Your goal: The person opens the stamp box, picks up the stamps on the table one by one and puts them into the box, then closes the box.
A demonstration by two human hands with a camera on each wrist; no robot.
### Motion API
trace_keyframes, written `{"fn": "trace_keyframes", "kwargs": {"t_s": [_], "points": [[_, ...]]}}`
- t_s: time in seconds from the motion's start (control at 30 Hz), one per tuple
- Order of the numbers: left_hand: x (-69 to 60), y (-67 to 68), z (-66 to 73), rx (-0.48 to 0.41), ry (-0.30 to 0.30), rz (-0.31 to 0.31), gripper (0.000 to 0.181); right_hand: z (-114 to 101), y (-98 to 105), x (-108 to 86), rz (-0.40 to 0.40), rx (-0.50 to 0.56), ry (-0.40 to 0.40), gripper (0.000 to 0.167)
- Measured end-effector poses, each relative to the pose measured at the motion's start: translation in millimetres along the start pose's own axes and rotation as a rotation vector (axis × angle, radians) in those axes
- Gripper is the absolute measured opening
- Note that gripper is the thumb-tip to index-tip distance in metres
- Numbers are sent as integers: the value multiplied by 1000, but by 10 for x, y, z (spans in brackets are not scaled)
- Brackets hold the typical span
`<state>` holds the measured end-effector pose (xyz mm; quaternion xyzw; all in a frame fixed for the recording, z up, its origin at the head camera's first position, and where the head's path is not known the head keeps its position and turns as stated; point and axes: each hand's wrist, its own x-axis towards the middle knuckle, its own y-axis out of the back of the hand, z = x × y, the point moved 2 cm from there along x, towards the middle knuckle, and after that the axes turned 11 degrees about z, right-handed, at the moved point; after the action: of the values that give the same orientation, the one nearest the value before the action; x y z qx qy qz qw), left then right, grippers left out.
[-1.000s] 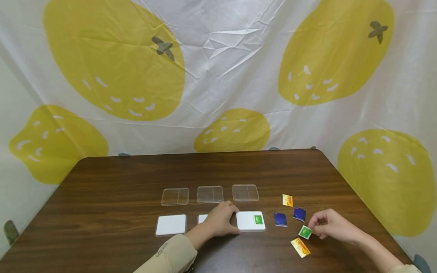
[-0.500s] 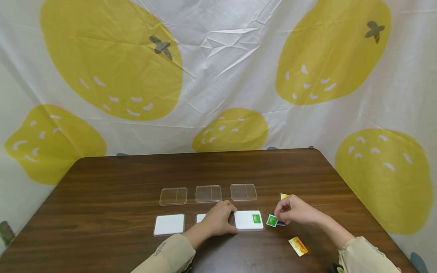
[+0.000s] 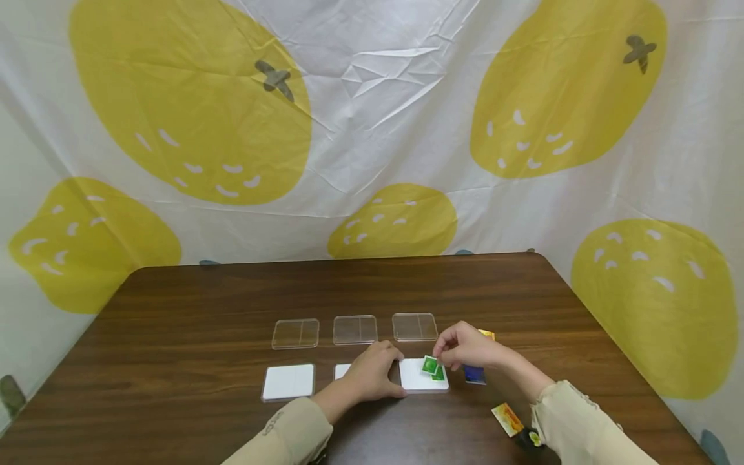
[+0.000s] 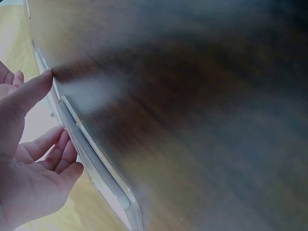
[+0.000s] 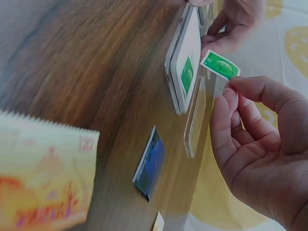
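In the head view my left hand (image 3: 372, 373) grips the left end of the right-hand flat plastic case (image 3: 411, 382), thumb on the near edge and fingers on the far edge. That case has a white insert with one green stamp (image 3: 438, 374) on its right part. Just above this stamp, my right hand (image 3: 469, 347) pinches a second green stamp (image 3: 430, 365) by its corner between thumb and fingertip. The right wrist view shows the held stamp (image 5: 221, 65) tilted and apart from the case. My left hand partly hides the middle white-insert case (image 3: 341, 371).
Another white-insert case (image 3: 288, 382) lies at the left. Behind stand clear lids (image 3: 295, 334) in a row. Right of the cases lie a blue stamp (image 3: 475, 374), a yellow-orange stamp (image 3: 507, 420) and another, partly hidden orange stamp (image 3: 487, 334). A lemon-print cloth (image 3: 383, 142) hangs behind the table.
My right hand has lifted the green stamp from among the loose stamps and carried it left, over the right-hand case. My left hand has stayed at that case.
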<state>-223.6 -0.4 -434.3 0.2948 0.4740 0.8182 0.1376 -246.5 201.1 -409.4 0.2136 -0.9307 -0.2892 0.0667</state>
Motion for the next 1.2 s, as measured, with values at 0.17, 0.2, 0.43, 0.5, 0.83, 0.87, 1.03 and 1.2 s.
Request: {"fn": "trace_keyframes", "kwargs": {"t_s": [0.17,0.2,0.43,0.5,0.83,0.87,1.03,1.2], "points": [[5,-5,-5,-5,10,-9,51,-12,-77,71,-22,-3,-22,9],[5,-5,-4,-7,11,-9,51,-14,-93,82,-25,-7,-26,9],[9,-9,2,-9,16,-15,50,-23,-199,144,4,-64,4,5],[9,-11,3,-10,18,-18,50,-30,-225,150,24,-101,29,4],[4,-10,2,-11,22,-28,51,-56,-315,133,114,-233,150,8],[4,-7,3,-12,22,-26,51,-60,-323,128,121,-239,159,9],[6,4,8,-10,19,-23,51,-76,-355,108,154,-265,191,10],[6,6,2,-5,24,-25,52,-96,-385,110,186,-315,227,9]]}}
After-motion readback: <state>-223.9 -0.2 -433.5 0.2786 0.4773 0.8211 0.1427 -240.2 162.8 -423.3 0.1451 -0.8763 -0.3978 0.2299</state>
